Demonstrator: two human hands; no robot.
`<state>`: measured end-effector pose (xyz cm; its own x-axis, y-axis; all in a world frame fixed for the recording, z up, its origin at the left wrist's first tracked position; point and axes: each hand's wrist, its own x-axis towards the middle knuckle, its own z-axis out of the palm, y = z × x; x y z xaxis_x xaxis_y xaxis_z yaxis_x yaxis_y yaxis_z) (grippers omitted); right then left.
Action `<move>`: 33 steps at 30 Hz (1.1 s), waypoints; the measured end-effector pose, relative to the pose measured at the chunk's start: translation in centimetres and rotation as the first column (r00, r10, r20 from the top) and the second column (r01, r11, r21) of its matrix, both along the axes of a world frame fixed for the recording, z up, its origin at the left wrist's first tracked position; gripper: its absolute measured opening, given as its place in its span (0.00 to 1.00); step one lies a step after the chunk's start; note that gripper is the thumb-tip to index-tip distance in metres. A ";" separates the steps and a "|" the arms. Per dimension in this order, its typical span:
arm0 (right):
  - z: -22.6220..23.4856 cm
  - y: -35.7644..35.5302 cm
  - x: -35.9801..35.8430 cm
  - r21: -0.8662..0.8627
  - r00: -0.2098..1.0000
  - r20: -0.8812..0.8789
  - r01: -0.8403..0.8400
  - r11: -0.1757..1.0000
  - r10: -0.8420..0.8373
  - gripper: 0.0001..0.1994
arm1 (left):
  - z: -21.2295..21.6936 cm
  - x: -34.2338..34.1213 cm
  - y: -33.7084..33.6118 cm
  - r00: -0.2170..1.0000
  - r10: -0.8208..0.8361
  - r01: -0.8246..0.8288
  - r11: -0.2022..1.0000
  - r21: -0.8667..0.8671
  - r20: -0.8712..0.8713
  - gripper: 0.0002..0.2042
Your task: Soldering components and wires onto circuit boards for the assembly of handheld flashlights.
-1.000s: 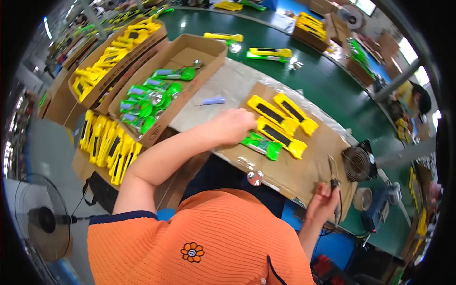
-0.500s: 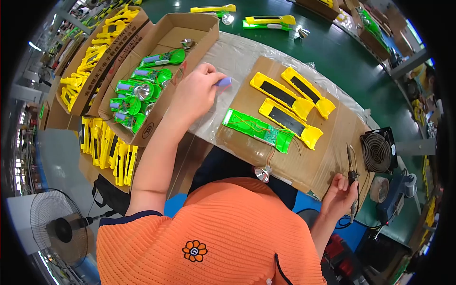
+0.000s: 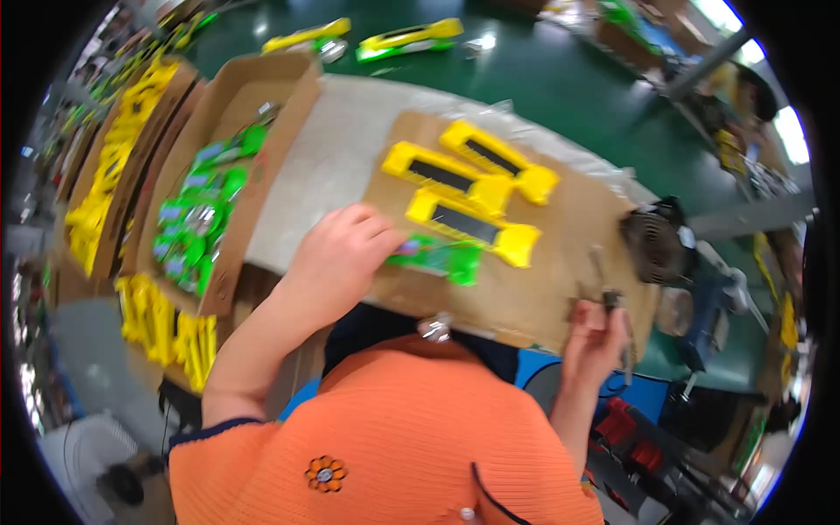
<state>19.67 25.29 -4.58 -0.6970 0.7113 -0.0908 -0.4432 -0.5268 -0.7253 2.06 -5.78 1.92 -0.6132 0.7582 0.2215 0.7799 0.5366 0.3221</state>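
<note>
My left hand (image 3: 343,255) is closed on a small purple cylindrical battery cell (image 3: 406,248), mostly hidden by the fingers, at the left end of a green plastic housing (image 3: 457,262). A circuit board and wires sit inside that housing. A silvery lamp reflector (image 3: 435,328) hangs by the cardboard's near edge. On the right, my right hand (image 3: 597,343) grips a soldering iron (image 3: 611,300), its tip pointing away from me. Beyond the green housing lie three yellow housing halves (image 3: 468,225) with dark strips. Motion blurs the picture.
Cardboard (image 3: 534,297) covers the work surface. To the left stand a carton (image 3: 289,114) of green lamp parts and another of yellow parts (image 3: 118,166). A small black fan (image 3: 654,245) and a blue soldering station (image 3: 700,306) stand at right.
My left hand has moved from beside the carton to the green housing's left end, carrying the battery cell. The whole view has shifted; the right hand still holds the soldering iron.
</note>
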 end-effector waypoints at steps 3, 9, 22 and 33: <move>-1.5 -0.1 0.2 -0.130 0.999 0.032 0.038 0.991 -0.034 0.04 | -0.7 2.0 -0.1 0.990 0.039 -0.032 0.998 0.057 -0.132 0.19; -1.7 -0.6 0.3 -0.027 0.996 -0.045 -0.074 0.997 0.072 0.05 | -4.3 3.9 -1.7 0.974 0.092 -0.039 0.970 0.242 -0.209 0.17; -2.2 -0.1 -0.1 -0.024 0.991 -0.098 -0.092 0.996 0.089 0.07 | -2.9 4.7 -1.4 0.957 0.001 0.033 0.993 0.113 -0.289 0.19; -1.3 -0.7 0.1 -0.021 0.998 -0.045 -0.044 0.999 0.043 0.06 | -4.5 0.7 -4.5 0.983 0.004 0.030 0.984 0.177 -0.186 0.19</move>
<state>19.81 24.63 -5.92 -0.7311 0.6782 -0.0740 -0.4508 -0.5617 -0.6937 2.80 -10.32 -2.55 -0.5393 0.7040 0.4620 0.8414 0.4730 0.2613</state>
